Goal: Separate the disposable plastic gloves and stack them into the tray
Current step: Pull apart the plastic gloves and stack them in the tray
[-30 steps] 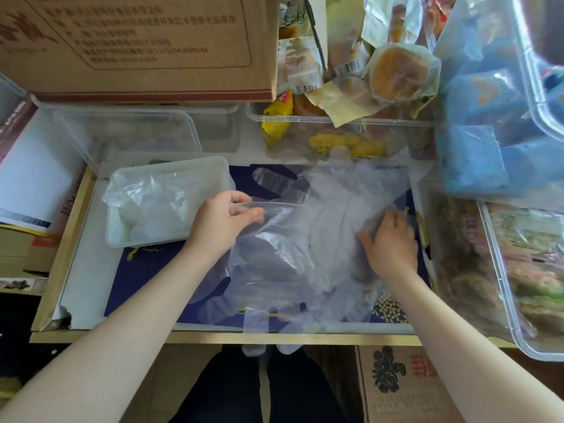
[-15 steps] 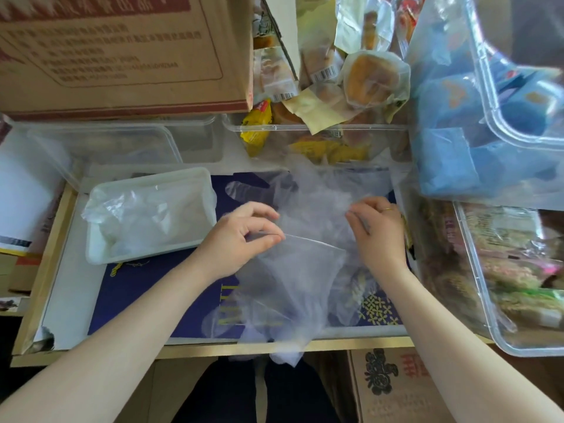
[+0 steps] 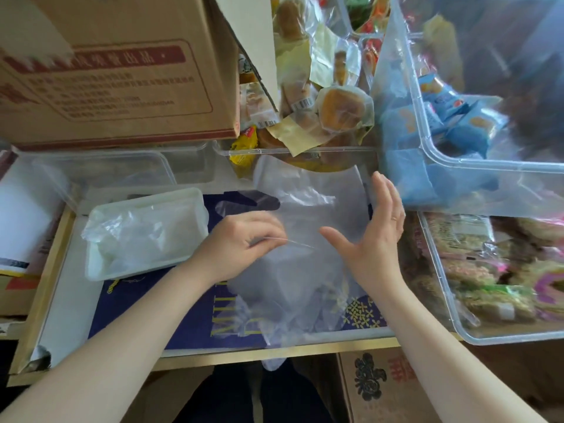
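Note:
A pile of clear disposable plastic gloves [image 3: 308, 206] lies on the dark blue mat [image 3: 158, 312] in the middle of the work surface. My left hand [image 3: 241, 242] pinches the thin edge of one lifted glove [image 3: 274, 279], which hangs down over the front edge. My right hand [image 3: 372, 230] hovers just right of it with fingers straight and spread, holding nothing. The white tray [image 3: 94, 270] sits to the left on the mat, with several crumpled gloves [image 3: 137, 236] inside.
A cardboard box [image 3: 116, 71] stands at the back left over clear tubs [image 3: 100, 169]. Clear bins with packaged snacks [image 3: 476, 270] crowd the right side, and wrapped buns [image 3: 341, 111] fill a bin behind. The wooden front edge [image 3: 274, 352] is close.
My right hand let go of the glove and opened, lifting away to the right. My left hand keeps pinching the glove edge, and the glove hangs lower in front.

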